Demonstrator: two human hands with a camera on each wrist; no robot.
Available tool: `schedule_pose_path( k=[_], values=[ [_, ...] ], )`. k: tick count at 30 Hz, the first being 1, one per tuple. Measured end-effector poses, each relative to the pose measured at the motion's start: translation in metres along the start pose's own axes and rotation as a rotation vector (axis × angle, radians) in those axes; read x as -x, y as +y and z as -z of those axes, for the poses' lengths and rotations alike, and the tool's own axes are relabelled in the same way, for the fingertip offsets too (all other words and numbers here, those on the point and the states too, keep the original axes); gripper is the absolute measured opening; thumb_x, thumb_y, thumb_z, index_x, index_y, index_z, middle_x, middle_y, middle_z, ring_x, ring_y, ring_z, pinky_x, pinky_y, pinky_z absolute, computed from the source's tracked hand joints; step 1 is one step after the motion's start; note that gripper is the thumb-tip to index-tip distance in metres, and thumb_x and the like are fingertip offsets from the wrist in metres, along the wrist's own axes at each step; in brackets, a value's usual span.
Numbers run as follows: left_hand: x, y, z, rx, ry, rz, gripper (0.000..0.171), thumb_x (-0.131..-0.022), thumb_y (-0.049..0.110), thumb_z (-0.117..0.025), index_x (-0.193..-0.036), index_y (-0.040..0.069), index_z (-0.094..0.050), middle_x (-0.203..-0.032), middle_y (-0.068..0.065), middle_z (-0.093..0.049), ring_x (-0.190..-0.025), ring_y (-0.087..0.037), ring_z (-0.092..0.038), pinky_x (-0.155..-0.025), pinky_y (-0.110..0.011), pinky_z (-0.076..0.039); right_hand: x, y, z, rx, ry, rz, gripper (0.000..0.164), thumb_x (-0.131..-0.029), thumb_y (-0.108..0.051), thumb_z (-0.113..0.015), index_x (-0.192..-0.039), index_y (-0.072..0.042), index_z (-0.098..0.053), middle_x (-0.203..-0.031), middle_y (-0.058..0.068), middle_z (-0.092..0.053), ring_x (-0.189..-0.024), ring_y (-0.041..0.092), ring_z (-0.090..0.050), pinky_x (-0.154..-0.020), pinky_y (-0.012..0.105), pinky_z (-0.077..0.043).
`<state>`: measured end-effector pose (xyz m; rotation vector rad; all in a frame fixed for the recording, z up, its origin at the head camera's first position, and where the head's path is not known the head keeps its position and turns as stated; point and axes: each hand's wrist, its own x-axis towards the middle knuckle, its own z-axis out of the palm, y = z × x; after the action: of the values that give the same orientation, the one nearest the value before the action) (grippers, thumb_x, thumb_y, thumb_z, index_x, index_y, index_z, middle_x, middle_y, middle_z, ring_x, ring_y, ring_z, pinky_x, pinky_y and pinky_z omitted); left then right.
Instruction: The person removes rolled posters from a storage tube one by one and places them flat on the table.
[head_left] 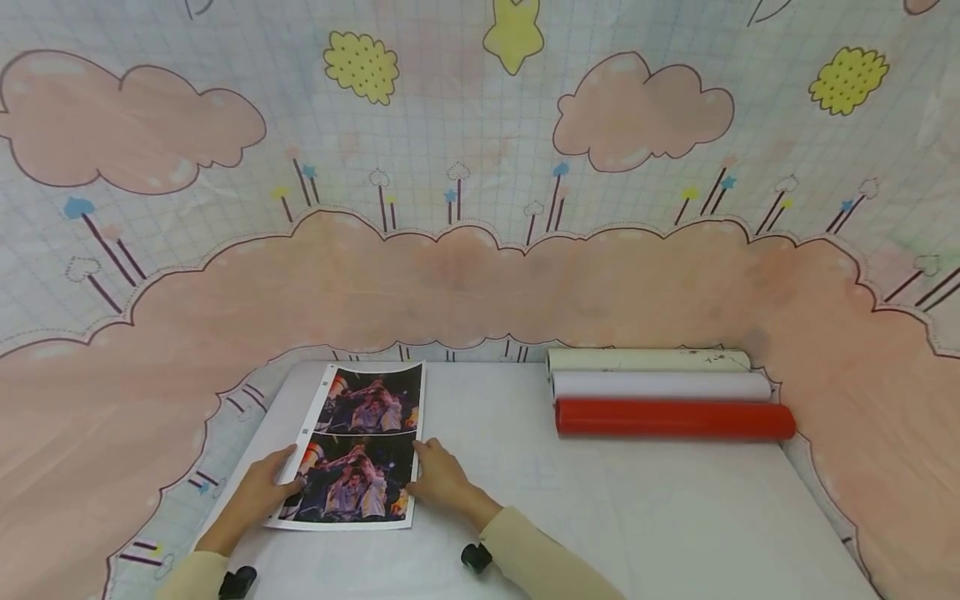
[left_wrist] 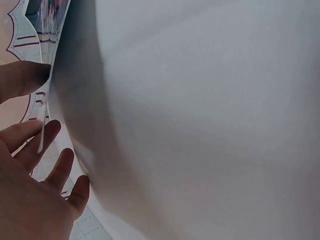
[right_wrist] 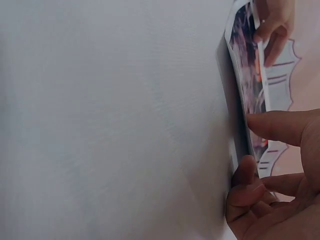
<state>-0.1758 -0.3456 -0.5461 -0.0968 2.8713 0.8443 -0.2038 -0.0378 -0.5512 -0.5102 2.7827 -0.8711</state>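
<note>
A white-bordered sheet of printed photos [head_left: 366,479] lies over the left part of the white table. It bears two similar colourful stage pictures, one above the other. My left hand [head_left: 255,496] holds its left edge near the lower corner, the thumb on the printed face. On the opposite edge, my right hand [head_left: 448,482] pinches the paper between thumb and fingers. In the left wrist view the sheet [left_wrist: 44,100] appears edge-on between thumb and fingers, raised off the tabletop there. From the right wrist, the sheet [right_wrist: 250,75] looks slightly bowed.
At the back right of the white table [head_left: 600,517] lie three rolls side by side: a cream roll [head_left: 648,360], a white roll [head_left: 660,386] and, nearest me, a red roll [head_left: 675,419]. Behind hangs a cloud-patterned cloth [head_left: 510,292]. Dark wrist devices sit at both cuffs.
</note>
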Motion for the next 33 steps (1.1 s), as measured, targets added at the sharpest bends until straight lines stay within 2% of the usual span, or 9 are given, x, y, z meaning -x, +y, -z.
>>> schedule_pose_path(
  k=[5,11,14,20,24,28,31,33],
  values=[
    [0.001,-0.001,0.005,-0.033,0.004,-0.013,0.077,-0.088,0.022,-0.067,-0.146,-0.012,-0.030,-0.145,-0.042,-0.032,-0.133,-0.061,-0.029,-0.107,-0.071,-0.028,-0.004,-0.005,-0.004,0.027,-0.003,-0.027,0.075,-0.075,-0.026,-0.084,-0.140,-0.006,-0.052,-0.121,0.011,-0.060,-0.092,0.022,-0.064,-0.086,0.033,-0.055],
    [-0.004,-0.005,0.010,-0.062,-0.031,0.041,0.083,-0.089,0.029,-0.066,-0.149,-0.010,-0.024,-0.148,-0.041,-0.027,-0.135,-0.061,-0.025,-0.108,-0.071,-0.027,-0.012,-0.014,-0.011,0.087,-0.004,-0.046,0.076,-0.074,-0.030,-0.084,-0.140,-0.008,-0.053,-0.119,0.008,-0.061,-0.084,0.020,-0.063,-0.079,0.030,-0.055],
    [-0.004,-0.006,0.011,-0.059,-0.036,0.045,0.084,-0.089,0.029,-0.066,-0.149,-0.010,-0.023,-0.149,-0.041,-0.026,-0.136,-0.061,-0.024,-0.108,-0.070,-0.026,-0.012,-0.017,-0.013,0.103,-0.008,-0.055,0.076,-0.074,-0.032,-0.083,-0.140,-0.009,-0.053,-0.118,0.007,-0.061,-0.081,0.020,-0.062,-0.077,0.029,-0.056],
    [-0.001,-0.004,0.011,-0.033,-0.019,0.047,0.085,-0.091,0.033,-0.063,-0.150,-0.010,-0.019,-0.150,-0.041,-0.023,-0.136,-0.061,-0.023,-0.109,-0.070,-0.025,-0.007,-0.017,-0.008,0.054,-0.001,-0.047,0.077,-0.077,-0.035,-0.081,-0.143,-0.011,-0.049,-0.116,0.009,-0.059,-0.076,0.017,-0.057,-0.072,0.029,-0.054],
    [0.001,-0.003,0.011,0.021,-0.002,0.096,0.088,-0.094,0.039,-0.059,-0.153,-0.006,-0.012,-0.151,-0.041,-0.022,-0.135,-0.060,-0.027,-0.108,-0.071,-0.027,-0.002,-0.014,-0.006,0.005,0.003,-0.001,0.074,-0.083,-0.041,-0.074,-0.146,-0.016,-0.045,-0.115,0.010,-0.058,-0.076,0.015,-0.055,-0.070,0.029,-0.051],
    [0.004,0.000,0.014,0.047,0.001,0.130,0.090,-0.096,0.044,-0.057,-0.155,-0.002,-0.007,-0.153,-0.039,-0.018,-0.137,-0.060,-0.025,-0.108,-0.072,-0.026,0.006,-0.007,-0.004,-0.061,-0.001,0.041,0.075,-0.086,-0.047,-0.070,-0.150,-0.021,-0.040,-0.111,0.007,-0.058,-0.080,0.014,-0.056,-0.070,0.028,-0.050],
    [0.010,0.007,0.017,0.016,0.040,0.074,0.088,-0.095,0.041,-0.058,-0.154,-0.004,-0.011,-0.153,-0.039,-0.020,-0.138,-0.060,-0.022,-0.108,-0.072,-0.024,0.014,-0.001,0.001,-0.131,0.001,0.053,0.077,-0.085,-0.044,-0.071,-0.151,-0.021,-0.038,-0.111,0.007,-0.058,-0.082,0.013,-0.056,-0.072,0.029,-0.050],
    [0.016,0.014,0.017,-0.016,0.108,0.002,0.084,-0.093,0.036,-0.062,-0.152,-0.005,-0.019,-0.151,-0.038,-0.026,-0.136,-0.059,-0.027,-0.106,-0.073,-0.027,0.018,0.004,0.006,-0.165,0.003,0.052,0.077,-0.085,-0.041,-0.071,-0.151,-0.021,-0.037,-0.115,0.006,-0.058,-0.081,0.011,-0.054,-0.071,0.027,-0.048]
  ],
)
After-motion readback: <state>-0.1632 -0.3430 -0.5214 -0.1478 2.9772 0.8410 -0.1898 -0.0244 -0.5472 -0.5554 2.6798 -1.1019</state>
